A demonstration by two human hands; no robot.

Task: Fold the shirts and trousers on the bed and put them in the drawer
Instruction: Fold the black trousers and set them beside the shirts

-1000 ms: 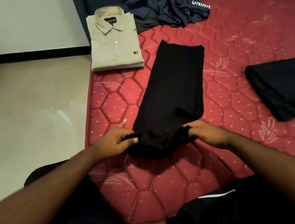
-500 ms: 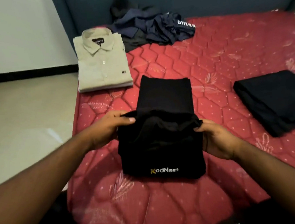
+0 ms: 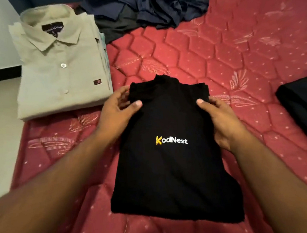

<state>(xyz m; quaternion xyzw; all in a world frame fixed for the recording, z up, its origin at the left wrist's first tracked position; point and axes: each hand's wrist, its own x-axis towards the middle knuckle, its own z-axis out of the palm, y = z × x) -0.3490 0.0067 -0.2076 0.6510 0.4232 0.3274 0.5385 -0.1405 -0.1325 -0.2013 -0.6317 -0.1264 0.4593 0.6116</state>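
Squaring off the last fold of the black KodNest shirt (image 3: 172, 151) looks to be the step in hand: the left hand (image 3: 117, 110) pinches its far left edge, thumb on top and fingers tucked at the side, while the right hand (image 3: 221, 117) grips the right edge the same way. The shirt lies at the centre of the red mattress (image 3: 236, 53) as a soft, matte, roughly rectangular packet, its collar bunched into a bump at 12 o'clock. I judge the next move needs a smoothing press along that lumpy top, then a lift with both hands underneath so the limp knit does not sag open. At 10 o'clock sits a folded beige shirt (image 3: 59, 68), crisp woven cloth with buttons and a stiff collar. At 12 o'clock a heap of navy clothes (image 3: 148, 5) lies crumpled and unfolded. At 3 o'clock a dark folded garment (image 3: 304, 107) shows only its edge. The drawer is not in view.
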